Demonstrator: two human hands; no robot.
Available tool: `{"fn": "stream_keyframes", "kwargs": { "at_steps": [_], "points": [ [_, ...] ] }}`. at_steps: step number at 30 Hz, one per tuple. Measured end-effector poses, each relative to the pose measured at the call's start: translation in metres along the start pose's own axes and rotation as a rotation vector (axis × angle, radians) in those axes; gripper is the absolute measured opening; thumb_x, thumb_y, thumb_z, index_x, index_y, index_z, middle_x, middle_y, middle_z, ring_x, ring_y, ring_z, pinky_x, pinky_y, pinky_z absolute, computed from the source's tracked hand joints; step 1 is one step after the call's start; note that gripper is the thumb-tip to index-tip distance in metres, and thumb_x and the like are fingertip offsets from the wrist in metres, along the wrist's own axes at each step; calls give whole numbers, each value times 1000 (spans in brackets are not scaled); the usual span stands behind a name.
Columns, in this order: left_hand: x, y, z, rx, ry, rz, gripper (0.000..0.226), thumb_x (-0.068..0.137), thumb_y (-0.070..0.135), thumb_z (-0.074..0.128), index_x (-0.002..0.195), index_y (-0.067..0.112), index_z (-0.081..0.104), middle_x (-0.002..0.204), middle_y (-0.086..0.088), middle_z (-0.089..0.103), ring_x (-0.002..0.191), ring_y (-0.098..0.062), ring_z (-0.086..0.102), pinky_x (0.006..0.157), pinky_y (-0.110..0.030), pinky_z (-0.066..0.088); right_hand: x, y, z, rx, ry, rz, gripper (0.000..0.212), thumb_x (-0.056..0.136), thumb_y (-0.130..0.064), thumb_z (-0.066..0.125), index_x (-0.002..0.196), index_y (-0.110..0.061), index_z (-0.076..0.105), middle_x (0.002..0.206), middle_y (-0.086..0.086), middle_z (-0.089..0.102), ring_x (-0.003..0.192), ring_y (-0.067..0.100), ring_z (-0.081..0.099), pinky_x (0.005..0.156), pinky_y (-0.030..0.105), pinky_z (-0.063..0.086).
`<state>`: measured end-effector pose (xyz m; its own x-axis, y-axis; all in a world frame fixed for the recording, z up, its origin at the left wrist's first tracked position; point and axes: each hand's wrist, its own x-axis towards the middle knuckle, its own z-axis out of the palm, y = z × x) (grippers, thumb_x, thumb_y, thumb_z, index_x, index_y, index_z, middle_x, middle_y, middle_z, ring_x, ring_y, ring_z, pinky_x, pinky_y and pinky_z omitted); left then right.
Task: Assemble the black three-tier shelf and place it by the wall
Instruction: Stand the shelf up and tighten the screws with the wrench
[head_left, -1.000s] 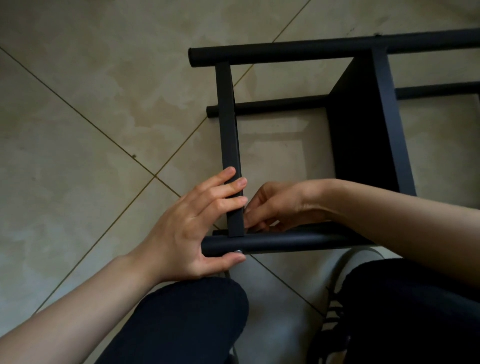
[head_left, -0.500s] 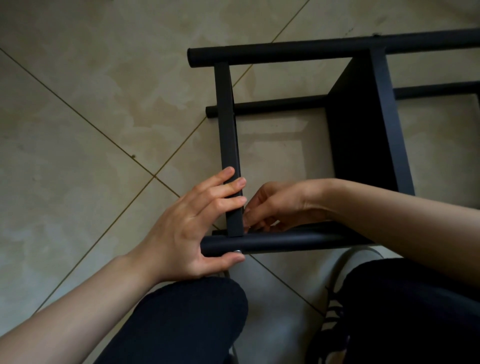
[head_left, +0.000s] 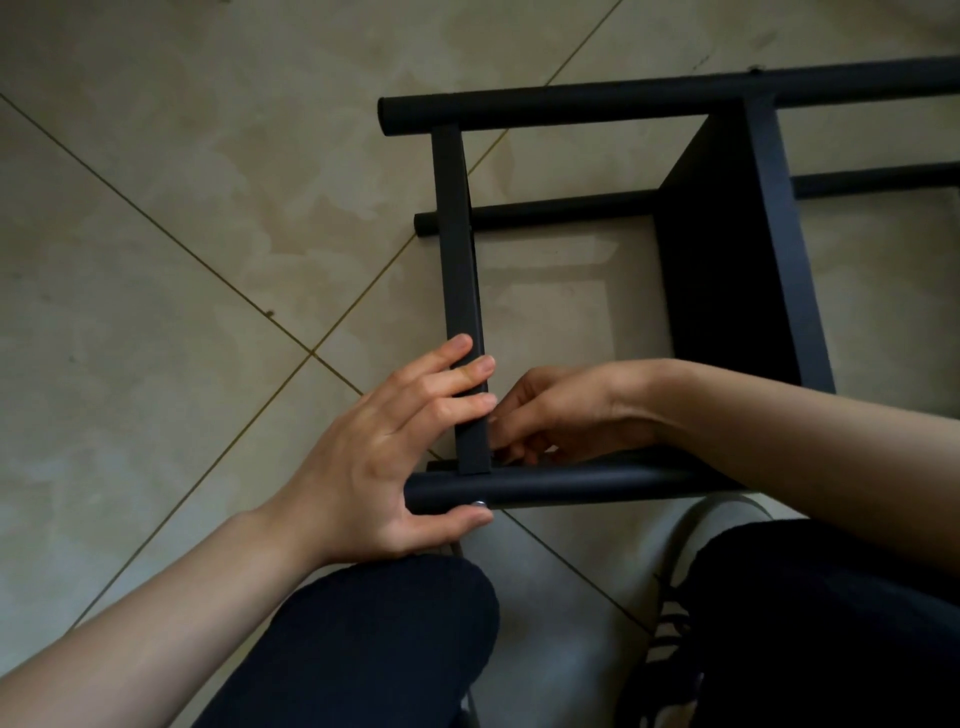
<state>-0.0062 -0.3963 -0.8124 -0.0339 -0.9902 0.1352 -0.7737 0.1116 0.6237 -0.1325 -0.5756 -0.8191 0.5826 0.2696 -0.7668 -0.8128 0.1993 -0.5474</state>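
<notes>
From the head camera, the black shelf lies on its side on the tiled floor, right in front of the person's knees. Round black poles run across, and flat black boards stand between them. The near pole lies closest to the knees, and the end board meets it at the left end. The left hand is around this corner. Its fingers are spread and lie flat across the end board, and its thumb presses the near pole from below, so the corner sits between fingers and thumb. A small silver screw head shows on the pole just above the thumb. The right hand reaches inside the shelf, just behind the end board. Its fingers are curled close together at the corner, but what they pinch is hidden. A middle board stands farther right.
</notes>
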Motion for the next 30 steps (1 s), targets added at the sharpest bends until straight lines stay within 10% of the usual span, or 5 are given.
{"fn": "stream_keyframes", "kwargs": {
  "at_steps": [30],
  "points": [
    [-1,-2,2,-15,15,14,65,86,51,70,134,12,52,151,-7,44,150,-26,30,119,-37,32,4,1,4,-32,28,10,21,93,-19,64,73,-18,72,66,-5,68,58,6,62,58,19,51]
  ]
}}
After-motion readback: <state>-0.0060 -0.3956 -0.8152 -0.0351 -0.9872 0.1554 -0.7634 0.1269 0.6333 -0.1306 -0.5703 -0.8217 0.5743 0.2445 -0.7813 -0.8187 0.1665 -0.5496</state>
